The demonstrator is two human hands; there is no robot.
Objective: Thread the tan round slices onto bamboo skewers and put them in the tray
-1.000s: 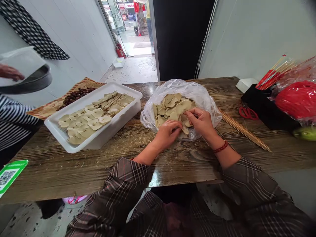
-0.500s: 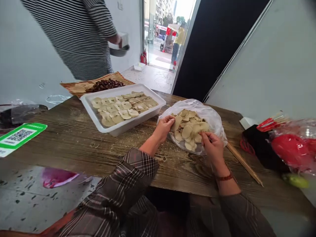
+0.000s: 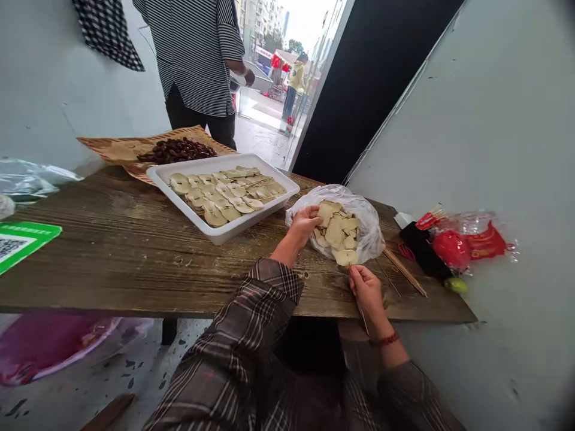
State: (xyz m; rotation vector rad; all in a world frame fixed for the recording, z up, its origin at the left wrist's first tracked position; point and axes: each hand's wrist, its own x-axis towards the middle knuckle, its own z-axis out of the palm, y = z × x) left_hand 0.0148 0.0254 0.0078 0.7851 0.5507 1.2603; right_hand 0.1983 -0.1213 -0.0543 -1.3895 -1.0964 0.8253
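My right hand (image 3: 367, 293) is closed round a thin wooden skewer (image 3: 363, 317), which slants down past the table's front edge. One pale round slice (image 3: 346, 257) sits at the skewer's upper tip. My left hand (image 3: 304, 224) reaches over the near left side of an open clear plastic bag (image 3: 371, 224), its fingers pinched at a pale slice (image 3: 324, 212). Inside the bag lies a heap of similar thin slices (image 3: 335, 230). Left of the bag, a white plastic tray (image 3: 218, 232) holds rows of slices, some with skewers through them.
Bare skewers (image 3: 404, 272) lie right of the bag. Beyond them are a black item (image 3: 420, 245), red packages (image 3: 451, 248) and a green fruit-like object (image 3: 456, 285). Dark red dates or similar (image 3: 179, 151) rest on brown paper (image 3: 112, 149). A person in stripes (image 3: 197, 60) stands behind.
My right hand has drawn back toward the table's front edge, with a slice now showing on the skewer tip. The person behind has moved toward the doorway. My view has shifted.
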